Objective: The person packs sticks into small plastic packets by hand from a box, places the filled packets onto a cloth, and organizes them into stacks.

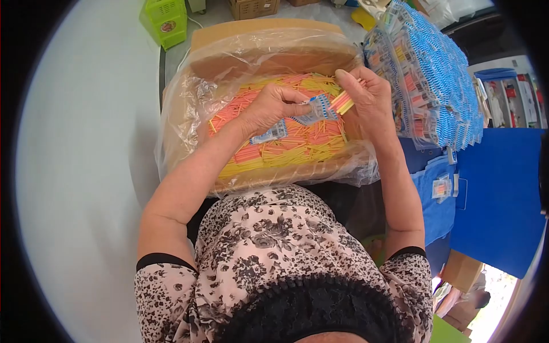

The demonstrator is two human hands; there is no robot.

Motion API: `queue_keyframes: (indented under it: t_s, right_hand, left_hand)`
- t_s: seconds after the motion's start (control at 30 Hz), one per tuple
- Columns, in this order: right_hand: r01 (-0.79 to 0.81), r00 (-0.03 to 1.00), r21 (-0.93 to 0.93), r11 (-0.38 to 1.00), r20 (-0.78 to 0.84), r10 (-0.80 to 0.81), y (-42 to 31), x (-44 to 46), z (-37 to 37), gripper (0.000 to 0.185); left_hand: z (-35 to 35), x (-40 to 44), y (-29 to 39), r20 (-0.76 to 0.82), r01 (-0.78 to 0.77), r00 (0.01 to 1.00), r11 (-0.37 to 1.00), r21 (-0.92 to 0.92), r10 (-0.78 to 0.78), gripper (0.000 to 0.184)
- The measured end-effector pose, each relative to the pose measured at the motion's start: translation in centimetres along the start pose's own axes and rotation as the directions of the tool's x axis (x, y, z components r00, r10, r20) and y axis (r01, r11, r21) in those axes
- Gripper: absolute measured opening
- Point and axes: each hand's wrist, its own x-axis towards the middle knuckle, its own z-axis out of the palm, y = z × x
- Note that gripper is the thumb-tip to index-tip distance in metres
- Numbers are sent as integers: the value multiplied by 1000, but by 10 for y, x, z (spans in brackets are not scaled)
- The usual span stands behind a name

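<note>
My left hand (273,110) pinches a small clear packet with blue edging (318,110) above the box. My right hand (369,97) holds a small bundle of pink and yellow sticks (343,103), their ends at the packet's right side. Under both hands stands a cardboard box (266,52) lined with clear plastic, full of loose pink and yellow sticks (246,154). Another blue-edged packet (270,132) lies on the sticks, just below my left hand.
A large heap of blue-edged packets (429,74) in clear plastic stands right of the box. Beyond it are a blue board (500,194) and a blue cloth (432,211) with a small packet (441,188). A green basket (166,23) stands at the upper left.
</note>
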Motion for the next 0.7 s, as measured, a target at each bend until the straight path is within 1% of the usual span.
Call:
queue_keyframes:
  t_s: [0.17,0.2,0.27,0.3,0.4,0.57,0.67,0.7]
  right_hand:
    - [-13,1000,-39,999,-2,13,-6,-5,-1,21]
    - [42,999,-163,986,-9,-44,-10,-6,1,21]
    - [142,988,-402,904,-1,-156,-16,-9,7,20]
    - [146,987,-402,904,-2,-160,-17,-10,9,20]
    - [265,959,-527,807,55,-279,-18,-11,14,20]
    - [266,952,-480,836,-3,-305,-24,-10,13,22]
    - [128,990,-324,938,-12,-139,-17,-4,1,24]
    - [127,990,-326,937,-13,-139,-15,-2,-1,24]
  left_hand:
    - [-2,1,0,-9,11,1000,1000,0,-11,20]
    - [-1,0,1,-5,13,1000,1000,4,-13,20]
    - [0,1,0,0,15,1000,1000,6,-15,20]
    - [0,1,-1,-5,15,1000,1000,5,-15,20]
    - [-1,2,-4,-16,23,1000,1000,-4,-23,20]
    - [-1,3,-5,-28,37,999,999,-15,-37,20]
    - [-2,3,-6,-20,30,999,998,-51,-31,20]
    - [-1,2,-6,-16,17,1000,1000,-25,-17,20]
